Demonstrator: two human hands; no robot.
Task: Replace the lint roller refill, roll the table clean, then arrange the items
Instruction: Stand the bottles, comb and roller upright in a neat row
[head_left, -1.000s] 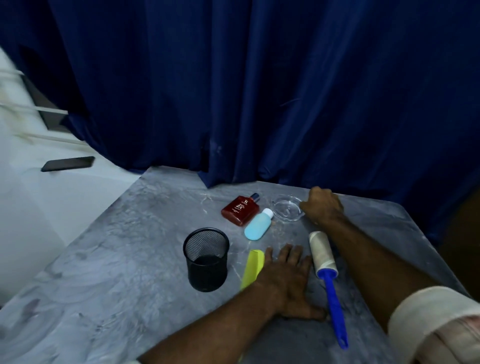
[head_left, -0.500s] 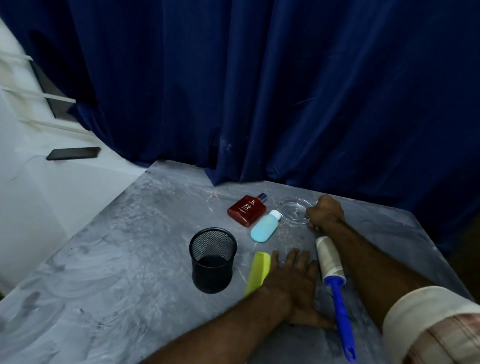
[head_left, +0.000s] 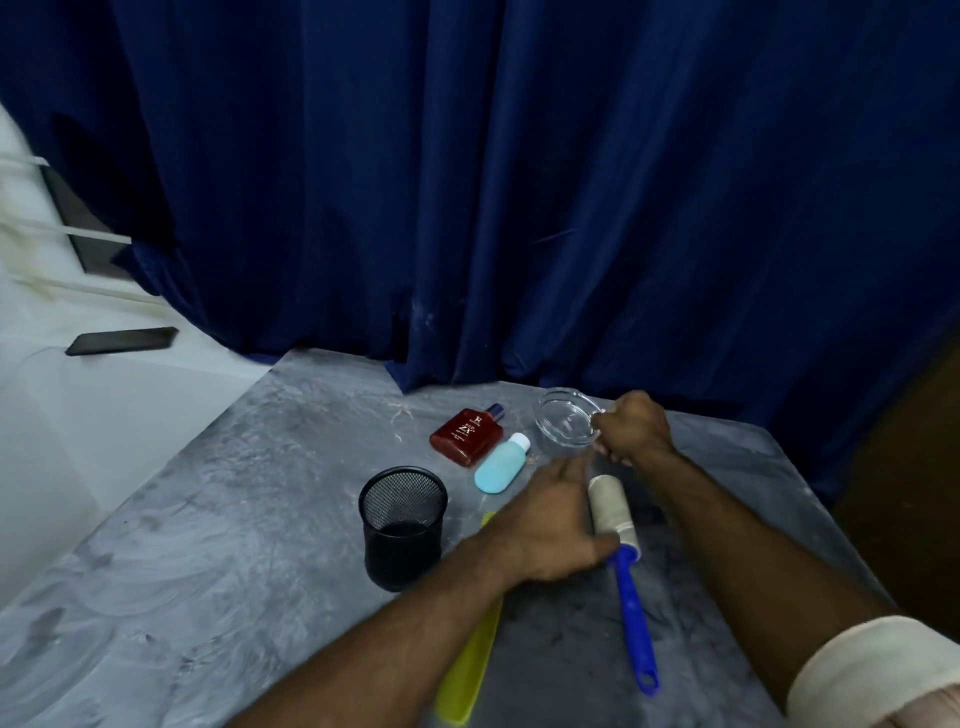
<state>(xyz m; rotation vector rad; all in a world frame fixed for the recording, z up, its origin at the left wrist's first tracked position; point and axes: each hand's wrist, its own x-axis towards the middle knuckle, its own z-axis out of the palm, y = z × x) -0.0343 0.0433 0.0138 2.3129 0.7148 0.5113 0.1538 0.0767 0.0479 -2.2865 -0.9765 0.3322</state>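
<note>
Desk (head_left: 218, 525): grey, marbled top, scuffed, its far edge against a blue curtain. Lying on it in front of me:
- black mesh cup (head_left: 402, 525), upright, near the middle;
- red flat bottle (head_left: 466, 434), on its side, just beside a
- light blue bottle (head_left: 500, 465) with white cap, also lying down;
- clear glass dish (head_left: 563, 422), far side;
- lint roller (head_left: 621, 561), blue handle toward me, pale roll away;
- yellow-green comb (head_left: 470, 660), partly under my left forearm.

worktop (head_left: 218, 545): grey marbled, matt; cup (head_left: 402, 525): black metal mesh; dish (head_left: 566, 423): clear glass; roller (head_left: 613, 512): paper, blue plastic handle; curtain (head_left: 519, 182): blue cloth
</note>
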